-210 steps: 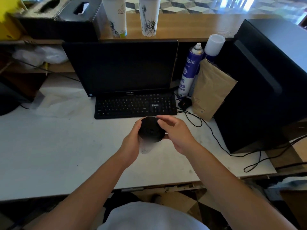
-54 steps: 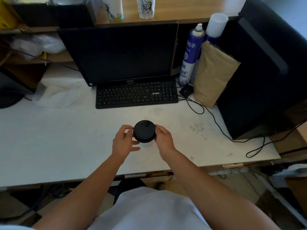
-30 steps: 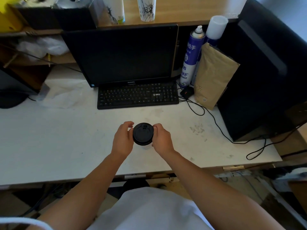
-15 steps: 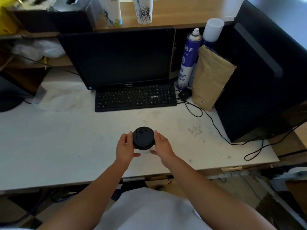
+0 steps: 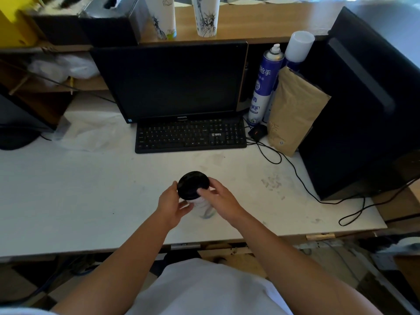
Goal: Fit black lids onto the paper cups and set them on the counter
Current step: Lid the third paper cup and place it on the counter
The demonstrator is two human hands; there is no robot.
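We hold a white printed paper cup (image 5: 203, 206) tilted over the white desk (image 5: 91, 189), in front of the black keyboard (image 5: 190, 135). Our left hand (image 5: 170, 205) curls round its side. Our right hand (image 5: 221, 201) pinches the round black plastic lid (image 5: 192, 184) seated on its mouth.

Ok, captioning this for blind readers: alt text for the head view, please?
A person's left hand grips a paper cup over a white desk while the right hand pinches the black lid on it. Behind stand a keyboard, a dark monitor and, on a wooden counter, two more printed cups.
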